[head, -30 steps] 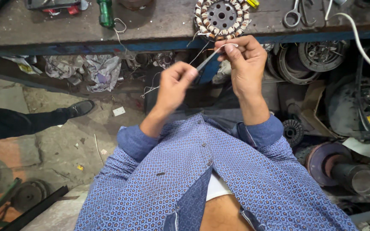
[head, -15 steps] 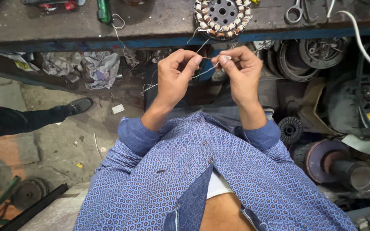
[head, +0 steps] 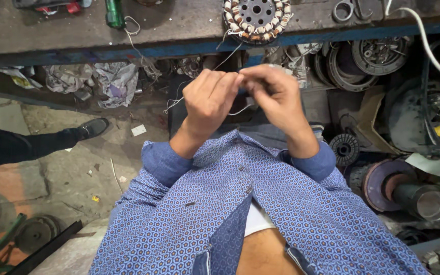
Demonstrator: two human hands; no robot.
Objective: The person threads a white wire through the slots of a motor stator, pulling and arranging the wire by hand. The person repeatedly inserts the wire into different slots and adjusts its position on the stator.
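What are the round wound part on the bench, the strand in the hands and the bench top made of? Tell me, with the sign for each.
Round wound part: probably a dark metal core with copper-coloured wire coils around its rim.
Strand: thin and pale, pinched between the left hand and right hand; wire or thread, unclear.
Bench top: dull grey, stained; blue painted front edge; material unclear.
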